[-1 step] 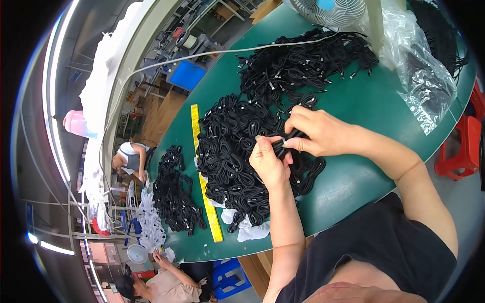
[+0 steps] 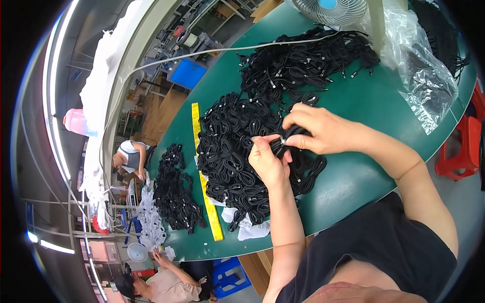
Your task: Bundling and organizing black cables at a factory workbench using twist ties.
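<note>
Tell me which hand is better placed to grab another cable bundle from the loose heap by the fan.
Probably the right hand. It lies nearer the loose heap by the fan. The left hand sits lower, over the coiled pile. Both now pinch one black cable between them.

**Cable heaps across the table**

On the table (image 2: 364, 166), the nearest cable pile (image 2: 232, 151) lies under both hands, the left hand (image 2: 269, 162) beside the right hand (image 2: 318, 129). A ruler (image 2: 204, 171) lies left of it, a smaller pile (image 2: 174, 189) farther left. Behind sits another heap (image 2: 303, 63), with a fan (image 2: 331, 10) beyond and a plastic bag (image 2: 422, 76) to the right.
</note>
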Tool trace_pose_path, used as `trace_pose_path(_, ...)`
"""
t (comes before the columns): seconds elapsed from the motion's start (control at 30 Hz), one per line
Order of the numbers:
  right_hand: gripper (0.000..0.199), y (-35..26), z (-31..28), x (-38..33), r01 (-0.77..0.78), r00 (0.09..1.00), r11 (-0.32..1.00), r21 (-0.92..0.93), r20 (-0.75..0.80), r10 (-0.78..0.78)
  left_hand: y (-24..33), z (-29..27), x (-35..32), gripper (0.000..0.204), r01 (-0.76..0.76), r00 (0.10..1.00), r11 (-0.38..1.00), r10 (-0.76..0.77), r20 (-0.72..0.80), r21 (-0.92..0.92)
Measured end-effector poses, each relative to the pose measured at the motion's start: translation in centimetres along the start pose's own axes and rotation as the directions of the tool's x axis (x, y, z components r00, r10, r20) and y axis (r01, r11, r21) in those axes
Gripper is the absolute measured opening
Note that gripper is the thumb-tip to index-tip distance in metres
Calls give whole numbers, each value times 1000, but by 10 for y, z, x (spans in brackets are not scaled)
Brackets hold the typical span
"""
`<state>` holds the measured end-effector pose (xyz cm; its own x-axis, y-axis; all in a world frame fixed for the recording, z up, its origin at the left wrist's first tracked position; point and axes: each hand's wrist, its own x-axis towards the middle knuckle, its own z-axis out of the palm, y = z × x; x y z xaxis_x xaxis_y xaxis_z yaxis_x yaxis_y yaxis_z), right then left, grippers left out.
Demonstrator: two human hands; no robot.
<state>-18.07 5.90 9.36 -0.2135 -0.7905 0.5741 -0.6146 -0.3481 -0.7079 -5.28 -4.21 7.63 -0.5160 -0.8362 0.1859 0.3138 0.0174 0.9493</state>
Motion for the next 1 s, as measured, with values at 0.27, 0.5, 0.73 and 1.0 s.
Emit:
trace_pose_path(0.27, 29, -2, -10, 3, 47, 998, 996, 70, -51, -43, -5, -8, 5, 37, -140, 951, 943, 213, 224, -302)
trace_pose_path(0.5, 24, 1, 2, 3, 280, 927, 954, -111, -227, -299, -2, 1, 5, 39, 2, 981, 854, 100, 169, -520)
trace_pose_path(0.73, 31, -9, 3, 1, 258, 944, 944, -204, -153, -291, -3, -7, 7, 35, 89, 958, 863, 63, 281, -497)
trace_pose_path(1.0, 9, -9, -3, -5, 175, 976, 945, -277, -77, -204, -13, -8, 8, 33, -54, 945, 929, 166, 282, -366)
